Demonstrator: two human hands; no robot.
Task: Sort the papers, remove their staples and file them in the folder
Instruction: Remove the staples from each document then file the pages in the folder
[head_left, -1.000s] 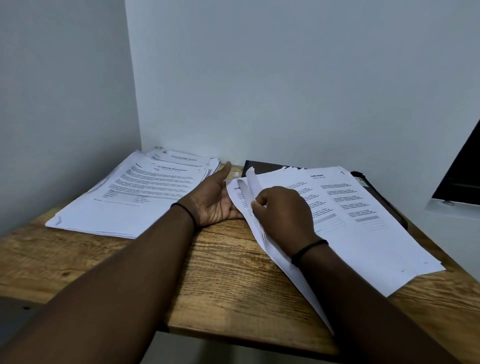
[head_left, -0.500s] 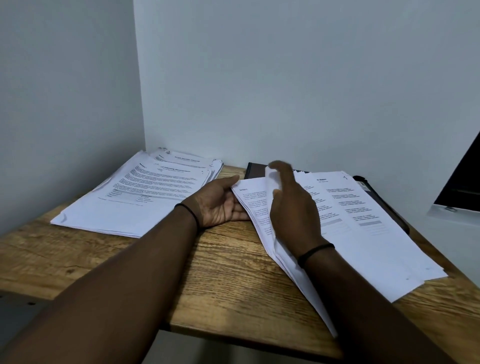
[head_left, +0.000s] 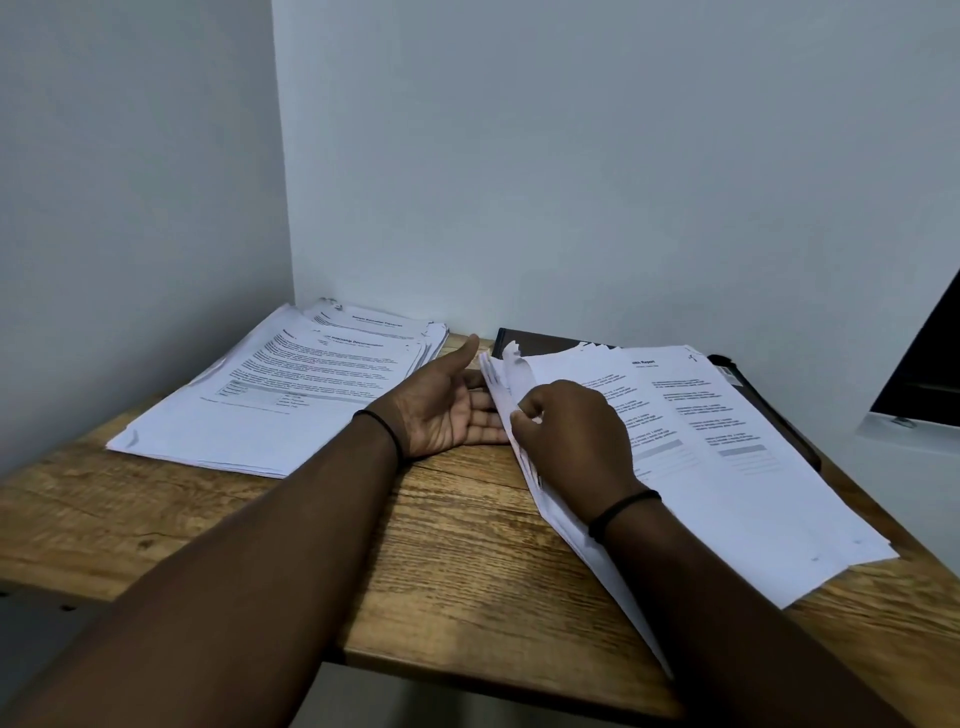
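Note:
Two stacks of printed white papers lie on a wooden table (head_left: 457, 551). The right stack (head_left: 737, 467) partly covers a dark folder (head_left: 540, 340) by the back wall. My right hand (head_left: 576, 436) rests on that stack's left edge, its thumb and fingers pinching the lifted corners of a few sheets. My left hand (head_left: 447, 410) lies palm up with straight fingers, its fingertips tucked under the same edge of the stack. The left stack (head_left: 280, 395) sits fanned out in the corner, apart from both hands. No staple shows.
Walls close in the table at the left and back. A black screen or dark panel (head_left: 924, 364) stands at the right edge of view. The table's front edge runs close below my forearms, with bare wood between the two stacks.
My right hand reached up to the stack's far corner, then drew back down and now pinches the sheet edges again. The left hand has stayed in place under the stack.

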